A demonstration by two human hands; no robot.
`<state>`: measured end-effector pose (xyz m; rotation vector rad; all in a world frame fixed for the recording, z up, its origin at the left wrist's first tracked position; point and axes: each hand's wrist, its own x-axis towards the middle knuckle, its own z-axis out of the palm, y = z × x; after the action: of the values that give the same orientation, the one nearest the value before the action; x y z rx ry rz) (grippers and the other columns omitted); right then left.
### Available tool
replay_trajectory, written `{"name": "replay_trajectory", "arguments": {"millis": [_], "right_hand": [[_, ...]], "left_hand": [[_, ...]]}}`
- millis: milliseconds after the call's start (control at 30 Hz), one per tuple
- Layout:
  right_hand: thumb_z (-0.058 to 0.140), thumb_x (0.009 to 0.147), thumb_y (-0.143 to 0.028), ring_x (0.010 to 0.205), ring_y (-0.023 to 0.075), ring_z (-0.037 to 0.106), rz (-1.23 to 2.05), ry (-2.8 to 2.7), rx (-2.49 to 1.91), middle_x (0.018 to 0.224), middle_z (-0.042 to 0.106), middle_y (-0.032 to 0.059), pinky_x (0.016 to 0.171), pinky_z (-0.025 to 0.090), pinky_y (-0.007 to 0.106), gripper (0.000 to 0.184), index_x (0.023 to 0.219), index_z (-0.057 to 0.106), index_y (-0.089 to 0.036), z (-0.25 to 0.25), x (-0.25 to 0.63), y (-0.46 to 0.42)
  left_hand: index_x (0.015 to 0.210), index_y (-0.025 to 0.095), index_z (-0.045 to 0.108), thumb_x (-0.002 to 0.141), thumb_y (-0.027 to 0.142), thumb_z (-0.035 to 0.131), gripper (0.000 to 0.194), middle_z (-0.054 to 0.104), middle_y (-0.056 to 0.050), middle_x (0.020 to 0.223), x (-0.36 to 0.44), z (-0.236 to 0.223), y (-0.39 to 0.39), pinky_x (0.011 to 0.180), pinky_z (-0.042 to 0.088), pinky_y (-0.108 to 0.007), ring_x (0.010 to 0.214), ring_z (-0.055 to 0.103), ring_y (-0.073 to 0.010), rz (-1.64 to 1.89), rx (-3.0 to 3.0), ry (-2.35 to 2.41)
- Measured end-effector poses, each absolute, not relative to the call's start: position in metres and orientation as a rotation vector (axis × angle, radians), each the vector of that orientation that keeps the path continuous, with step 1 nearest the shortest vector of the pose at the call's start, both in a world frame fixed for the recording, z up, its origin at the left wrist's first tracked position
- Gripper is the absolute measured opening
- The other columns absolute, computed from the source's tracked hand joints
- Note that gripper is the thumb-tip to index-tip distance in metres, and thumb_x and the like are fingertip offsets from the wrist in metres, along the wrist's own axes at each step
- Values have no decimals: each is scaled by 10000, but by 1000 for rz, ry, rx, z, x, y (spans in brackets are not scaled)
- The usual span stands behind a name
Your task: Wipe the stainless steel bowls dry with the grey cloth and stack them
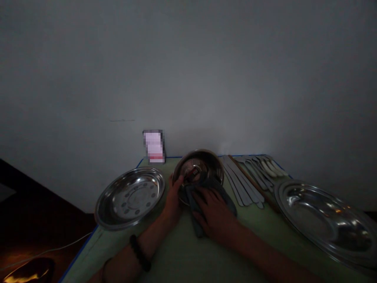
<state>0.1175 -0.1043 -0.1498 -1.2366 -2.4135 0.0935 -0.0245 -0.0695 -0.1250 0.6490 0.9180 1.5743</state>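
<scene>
The metal bowl (pixel 217 167) is tilted between both hands. Left hand (pixel 173 201) grips its left side, thumb at the rim. Right hand (pixel 218 215), fingers slightly spread, holds a dark cloth (pixel 198 228) over the bowl's near rim.

We see a green table (pixel 173 255), trimmed in blue, against a grey wall (pixel 188 70). The bowl (pixel 213 165) is silver, with dark, reddish-brown tones inside; the cloth (pixel 228 196) is dark grey. We find the left dish (pixel 132 198) silver with a ring of darker round spots, and the right dish (pixel 325 218) silver with orange glints. The phone (pixel 154 145) shows pale pink and red, the bracelet (pixel 139 252) black, the cable (pixel 63 248) white.
</scene>
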Motion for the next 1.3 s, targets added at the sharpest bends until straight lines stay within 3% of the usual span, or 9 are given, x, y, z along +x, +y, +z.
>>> {"name": "replay_trajectory", "arguments": {"millis": [167, 367, 600, 867, 1100, 1233, 1300], "right_hand": [[516, 924, -344, 1215, 287, 527, 78, -2429, -1270, 1336, 571, 132, 1043, 404, 487, 470, 1356, 503, -158, -143, 112, -93], [486, 947, -280, 1205, 276, 552, 3, -2395, -1312, 1328, 593, 146, 1030, 415, 476, 406, 1315, 532, -117, -153, 106, -87], [436, 966, -263, 1209, 260, 567, 27, -2362, -1291, 1334, 594, 135, 1033, 442, 451, 396, 1322, 530, -118, -156, 108, -85], [430, 966, -279, 1213, 260, 564, 68, -2340, -1262, 1330, 596, 141, 1032, 446, 462, 409, 1332, 520, -118, -156, 110, -83], [482, 936, -297, 1230, 261, 539, 139, -2336, -1184, 1348, 580, 138, 1057, 425, 479, 460, 1355, 490, -108, -152, 111, -89], [495, 924, -270, 1220, 265, 548, 140, -2336, -1180, 1347, 581, 138, 1043, 441, 480, 450, 1343, 501, -105, -151, 108, -92], [478, 931, -250, 1200, 257, 567, 129, -2333, -1180, 1322, 599, 145, 1024, 461, 467, 428, 1330, 512, -98, -151, 107, -91]], "left_hand": [[1111, 203, 581, 607, 249, 778, 543, 737, -22, 951, -30, -125, -71, 764, 525, -317, 850, 696, -208, 1481, 607, 847], [1301, 281, 514, 611, 152, 767, 747, 712, -23, 1144, -31, -140, -69, 982, 450, -351, 1140, 613, -242, 1428, 816, 823], [1443, 387, 354, 756, 308, 718, 782, 429, 14, 1510, -33, -152, -66, 1149, 268, -346, 1392, 363, -220, 1390, 1080, 923], [1466, 357, 328, 826, 436, 628, 711, 342, 19, 1555, -34, -150, -64, 1163, 234, -341, 1429, 287, -215, 1368, 1138, 999], [1381, 280, 495, 824, 516, 601, 615, 475, -20, 1477, -36, -141, -65, 1159, 245, -364, 1381, 379, -256, 1442, 1117, 1173], [1402, 315, 445, 820, 437, 643, 626, 523, -12, 1435, -36, -134, -65, 1118, 322, -340, 1344, 435, -223, 1532, 1083, 1122], [1343, 287, 512, 764, 382, 712, 620, 590, -38, 1362, -36, -135, -66, 1085, 367, -366, 1288, 500, -250, 1490, 1011, 1096]]}}
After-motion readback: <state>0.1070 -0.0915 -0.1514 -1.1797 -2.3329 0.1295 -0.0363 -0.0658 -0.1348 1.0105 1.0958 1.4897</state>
